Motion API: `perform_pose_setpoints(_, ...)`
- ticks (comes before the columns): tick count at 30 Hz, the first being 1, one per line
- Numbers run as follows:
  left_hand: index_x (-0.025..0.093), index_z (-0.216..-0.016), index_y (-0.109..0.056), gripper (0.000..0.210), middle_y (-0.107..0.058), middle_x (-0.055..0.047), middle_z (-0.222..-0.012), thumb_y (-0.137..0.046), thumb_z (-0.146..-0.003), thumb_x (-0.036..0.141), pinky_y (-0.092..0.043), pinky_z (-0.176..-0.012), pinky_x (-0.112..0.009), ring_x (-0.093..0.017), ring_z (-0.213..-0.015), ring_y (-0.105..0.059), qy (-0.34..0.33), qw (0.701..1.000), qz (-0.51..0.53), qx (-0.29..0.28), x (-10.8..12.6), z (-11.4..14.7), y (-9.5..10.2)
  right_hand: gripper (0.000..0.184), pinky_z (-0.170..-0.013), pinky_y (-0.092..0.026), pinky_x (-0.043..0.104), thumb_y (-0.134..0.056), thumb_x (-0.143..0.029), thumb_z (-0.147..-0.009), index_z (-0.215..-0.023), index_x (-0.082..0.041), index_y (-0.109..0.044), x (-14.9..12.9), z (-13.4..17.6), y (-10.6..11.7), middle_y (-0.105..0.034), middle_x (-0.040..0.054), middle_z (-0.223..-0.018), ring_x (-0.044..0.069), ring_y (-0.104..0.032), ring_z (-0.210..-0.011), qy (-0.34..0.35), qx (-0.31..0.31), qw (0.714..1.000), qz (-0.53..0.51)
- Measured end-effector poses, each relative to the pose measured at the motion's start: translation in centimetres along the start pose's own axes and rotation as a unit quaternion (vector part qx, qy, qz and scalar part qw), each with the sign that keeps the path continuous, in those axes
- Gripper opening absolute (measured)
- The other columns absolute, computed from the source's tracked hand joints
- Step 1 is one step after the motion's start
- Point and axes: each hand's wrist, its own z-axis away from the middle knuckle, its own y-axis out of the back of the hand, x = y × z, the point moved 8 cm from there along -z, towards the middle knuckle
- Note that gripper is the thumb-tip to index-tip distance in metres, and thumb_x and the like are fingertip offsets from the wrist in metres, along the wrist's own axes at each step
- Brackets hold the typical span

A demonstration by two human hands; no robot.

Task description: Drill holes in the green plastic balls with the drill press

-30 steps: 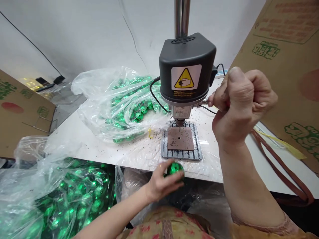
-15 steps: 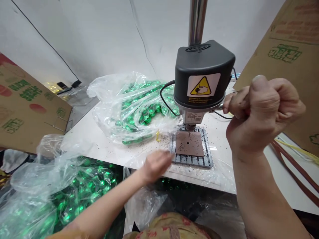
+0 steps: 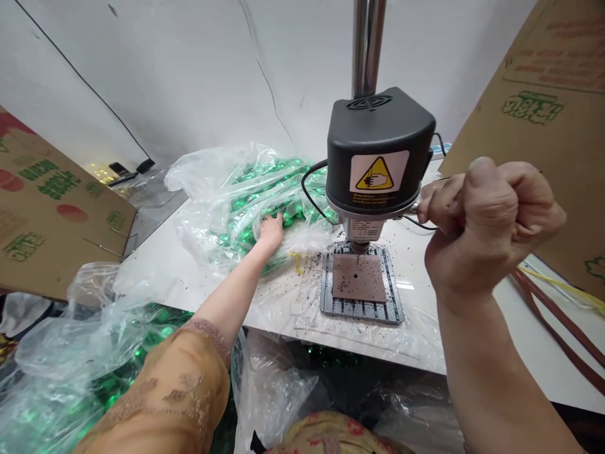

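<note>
shiny green balls (image 3: 293,211) lie in and under a crumpled clear plastic bag (image 3: 196,183) toward the far edge of the white desk (image 3: 418,293), to the left of a black-housed drill press (image 3: 378,135). the left hand (image 3: 271,232) is in among them. for this reach, taking just one ball between thumb and fingertips seems best, with the film slid aside so that no fold comes away pinched with it. the black cable (image 3: 307,189) loops close to the balls, so a low path back toward the near edge would likely avoid snagging it. loose plastic is best kept well clear of the thin drill bit (image 3: 358,259), which points down at a square reddish-brown plate (image 3: 362,287) strewn with dark chips. the right hand should leave the metal lever (image 3: 414,208) alone while the other is busy.

the left arm stretches forward and inward over the near edge of the desk, nearly straight, palm turned down. its fingers bend slightly; how far open that grip is, and whether it has hold of a ball, i cannot tell. the right hand (image 3: 491,221) is raised beside the press, forearm steep, wrist bent, its grip closed in a fist round the lever.
</note>
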Motion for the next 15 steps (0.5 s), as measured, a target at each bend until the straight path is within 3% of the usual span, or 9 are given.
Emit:
perform_pose_setpoints(3, 0.012, -0.134, -0.056, 0.049, -0.052, -0.029, -0.14, -0.065, -0.086, 0.01, -0.049, -0.095, -0.046, -0.039, -0.116, -0.063, 0.007, 1.0, -0.002, -0.004, -0.7, 0.0, -0.1, 0.038, -0.045, -0.035, 0.028, -0.064, -0.024, -0.087, -0.056, -0.021, -0.041, 0.0, 0.0, -0.1, -0.035, -0.0088, -0.044, 0.004, -0.034, -0.038, 0.007, -0.004, 1.0, 0.003)
perform_pose_setpoints(7, 0.016, -0.129, -0.061, 0.047, -0.06, -0.02, -0.132, -0.069, -0.083, 0.013, -0.05, -0.092, -0.04, -0.033, -0.109, -0.065, -0.009, 1.0, 0.02, -0.001, -0.8, 0.3, 0.7, 0.039, -0.044, -0.033, 0.027, -0.065, -0.023, -0.087, -0.056, -0.02, -0.041, 0.1, 0.0, 0.0, -0.034, -0.0086, -0.044, 0.004, -0.035, -0.039, 0.017, -0.009, 1.0, -0.005)
perform_pose_setpoints(10, 0.022, -0.126, -0.061, 0.04, -0.068, -0.01, -0.111, -0.068, -0.087, 0.024, -0.052, -0.088, -0.036, -0.025, -0.099, -0.066, -0.059, 0.978, 0.193, 0.057, 0.5, 2.4, 3.1, 0.04, -0.043, -0.032, 0.026, -0.066, -0.024, -0.088, -0.057, -0.02, -0.041, 0.1, 0.0, 0.0, -0.031, -0.0089, -0.045, 0.003, -0.035, -0.039, 0.017, -0.019, 1.0, -0.01)
perform_pose_setpoints(11, 0.023, -0.124, -0.061, 0.038, -0.069, -0.007, -0.104, -0.068, -0.088, 0.029, -0.053, -0.084, -0.034, -0.023, -0.093, -0.067, -0.08, 0.945, 0.308, 0.069, 1.0, 3.8, 3.8, 0.04, -0.044, -0.032, 0.025, -0.066, -0.025, -0.088, -0.057, -0.02, -0.041, 0.1, 0.1, 0.0, -0.031, -0.009, -0.045, 0.003, -0.034, -0.04, 0.014, -0.022, 1.0, -0.006)
perform_pose_setpoints(12, 0.024, -0.122, -0.06, 0.037, -0.069, -0.004, -0.098, -0.069, -0.088, 0.036, -0.055, -0.079, -0.033, -0.021, -0.087, -0.068, -0.098, 0.892, 0.436, 0.067, 1.6, 5.3, 4.3, 0.041, -0.044, -0.032, 0.024, -0.066, -0.026, -0.089, -0.058, -0.019, -0.04, 0.1, 0.1, 0.0, -0.031, -0.009, -0.046, 0.002, -0.034, -0.041, 0.01, -0.023, 1.0, -0.001)
perform_pose_setpoints(15, 0.025, -0.115, -0.054, 0.048, -0.071, -0.002, -0.095, -0.078, -0.081, 0.05, -0.058, -0.073, -0.033, -0.018, -0.08, -0.07, -0.107, 0.704, 0.701, -0.038, 4.2, 10.6, 3.3, 0.042, -0.045, -0.034, 0.023, -0.065, -0.03, -0.09, -0.058, -0.019, -0.04, 0.0, 0.2, -0.1, -0.03, -0.0095, -0.046, 0.002, -0.035, -0.041, 0.012, -0.026, 1.0, 0.005)
